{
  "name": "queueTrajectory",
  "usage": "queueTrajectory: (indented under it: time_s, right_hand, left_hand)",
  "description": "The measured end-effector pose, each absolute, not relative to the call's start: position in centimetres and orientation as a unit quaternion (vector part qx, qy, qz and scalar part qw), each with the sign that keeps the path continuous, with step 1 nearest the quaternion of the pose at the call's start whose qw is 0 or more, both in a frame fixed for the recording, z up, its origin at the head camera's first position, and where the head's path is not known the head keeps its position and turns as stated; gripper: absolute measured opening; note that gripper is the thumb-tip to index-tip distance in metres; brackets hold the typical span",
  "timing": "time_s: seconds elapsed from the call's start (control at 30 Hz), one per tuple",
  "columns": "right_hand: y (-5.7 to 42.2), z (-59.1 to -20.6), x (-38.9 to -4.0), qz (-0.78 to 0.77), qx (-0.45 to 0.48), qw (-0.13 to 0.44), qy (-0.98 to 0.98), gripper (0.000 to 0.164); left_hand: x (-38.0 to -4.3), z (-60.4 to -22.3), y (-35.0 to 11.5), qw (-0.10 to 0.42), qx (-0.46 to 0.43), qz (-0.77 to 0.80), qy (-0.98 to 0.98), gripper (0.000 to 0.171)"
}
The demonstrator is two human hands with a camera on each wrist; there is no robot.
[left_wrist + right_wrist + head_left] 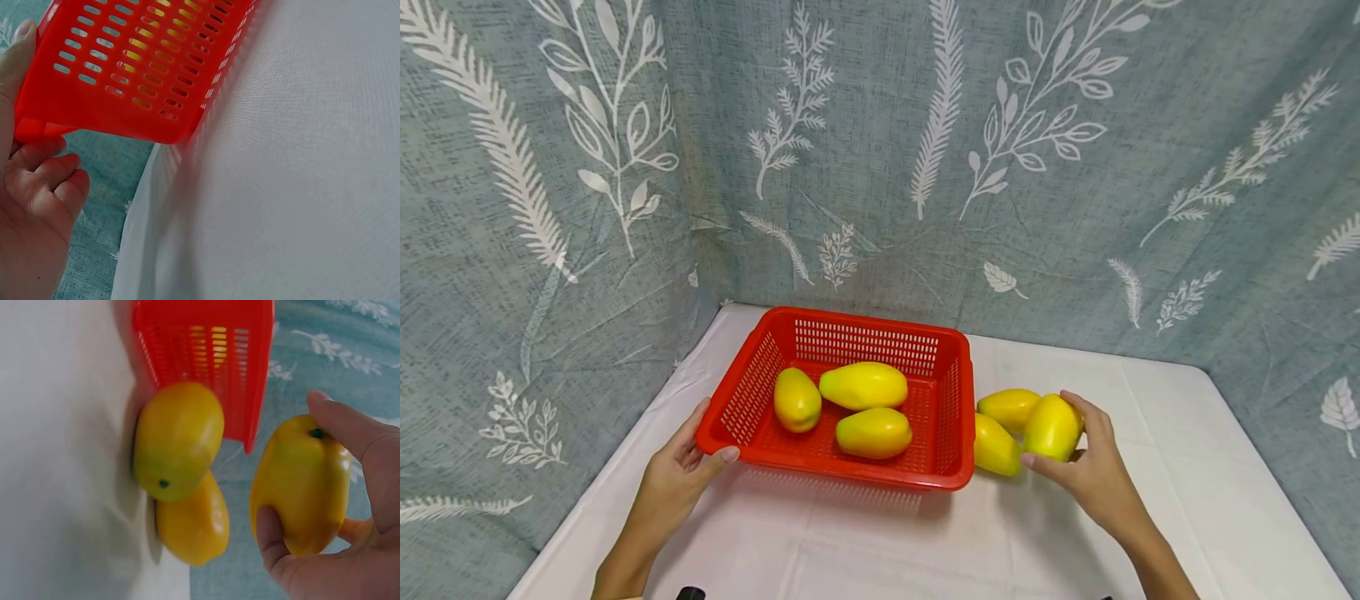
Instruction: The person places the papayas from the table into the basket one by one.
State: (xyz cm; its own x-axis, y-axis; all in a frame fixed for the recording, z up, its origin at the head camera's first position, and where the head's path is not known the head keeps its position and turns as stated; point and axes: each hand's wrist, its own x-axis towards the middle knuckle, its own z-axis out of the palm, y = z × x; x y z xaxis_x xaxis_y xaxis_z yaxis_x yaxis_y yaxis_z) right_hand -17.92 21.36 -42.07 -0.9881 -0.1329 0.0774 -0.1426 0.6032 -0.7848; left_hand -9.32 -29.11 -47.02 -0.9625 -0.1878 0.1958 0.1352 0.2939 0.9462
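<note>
A red plastic basket (850, 475) with slotted walls holds three yellow papayas, one (797, 401) at the left, one (865, 386) behind and one (874, 433) in front. My left hand (679, 473) grips its front left corner, thumb over the rim and fingers below the rim's outer edge. To the basket's right, my right hand (1097, 471) holds another papaya (303, 487) between thumb and fingers, raised over the table in the right wrist view. Two more papayas, one (1009, 408) behind and one (996, 446) nearer, lie by the basket's right wall.
A white cloth (850, 550) covers the table. Blue-green curtains (880, 167) with white leaf prints hang behind it and along both sides. A small black object (691, 592) shows at the bottom edge of the head view.
</note>
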Motion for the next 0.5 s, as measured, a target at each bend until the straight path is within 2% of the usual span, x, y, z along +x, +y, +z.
queueTrajectory:
  time_s: [0.5]
  right_hand:
    - [17.6, -41.0, -17.1, 0.492, 0.129, 0.016, -0.861, 0.098]
  left_hand:
    - [-9.3, -46.9, -29.0, 0.142, 0.011, -0.594, -0.792, 0.089]
